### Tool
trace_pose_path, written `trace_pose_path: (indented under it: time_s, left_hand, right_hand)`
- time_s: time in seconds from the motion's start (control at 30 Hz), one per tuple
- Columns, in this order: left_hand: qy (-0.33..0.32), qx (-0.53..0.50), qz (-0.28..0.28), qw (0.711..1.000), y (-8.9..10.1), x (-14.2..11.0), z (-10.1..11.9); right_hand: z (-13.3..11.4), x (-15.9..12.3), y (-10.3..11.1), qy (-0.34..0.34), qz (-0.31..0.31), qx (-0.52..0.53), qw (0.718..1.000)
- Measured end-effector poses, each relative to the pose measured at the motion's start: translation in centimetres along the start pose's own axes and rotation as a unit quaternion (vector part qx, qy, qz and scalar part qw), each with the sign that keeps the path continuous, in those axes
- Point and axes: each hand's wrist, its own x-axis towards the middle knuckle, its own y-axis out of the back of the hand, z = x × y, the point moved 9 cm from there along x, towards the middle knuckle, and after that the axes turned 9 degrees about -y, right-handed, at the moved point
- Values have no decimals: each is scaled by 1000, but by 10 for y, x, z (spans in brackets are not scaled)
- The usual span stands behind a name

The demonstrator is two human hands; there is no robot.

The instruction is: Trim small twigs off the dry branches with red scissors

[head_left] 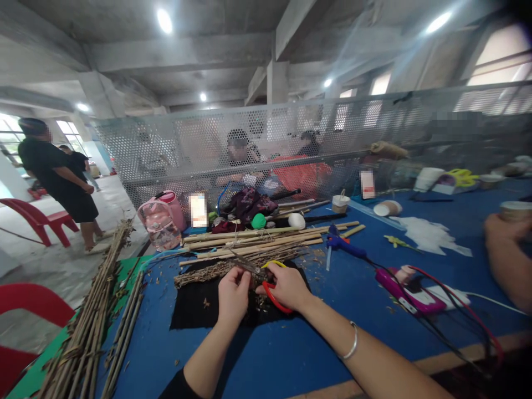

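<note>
My right hand [288,285] grips a pair of scissors [276,299] by its red and yellow handles, the blades pointing left toward my other hand. My left hand [233,291] is closed, thumb and fingers pinched together close to the blades; what sits between them is too small to make out. Both hands are over a black cloth [191,307] on the blue table. Behind them lies a bundle of thin dry twigs [199,275] on the cloth, with small scraps scattered around.
Bamboo sticks [249,244] lie beyond the cloth. A blue glue gun [347,245] and purple power strip [409,291] with cords are at right, near another person's arm [505,260]. Long bundled stalks [87,327] cover the left edge. A perforated metal screen [187,149] stands behind.
</note>
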Motion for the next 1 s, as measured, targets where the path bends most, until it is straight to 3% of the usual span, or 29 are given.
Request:
trace_pose_path:
  time_s: [0.27,0.6,0.83,1.0]
  left_hand:
    - [20,-54,4,998,-2,0,1]
    - [26,-36,-4,999,-4,-1,-5]
    - [90,-179,-17,980,-17,-5,-12]
    - [83,-176,-23,981,-18,-5,-8]
  right_hand:
    - [6,3,-12,-4,-45,28,999]
    - [-9,-1,0,48,-19,58,997]
    - [-10,-1,-4,55,-29,97,993]
    - [-11,-1,-4,71,-21,100,992]
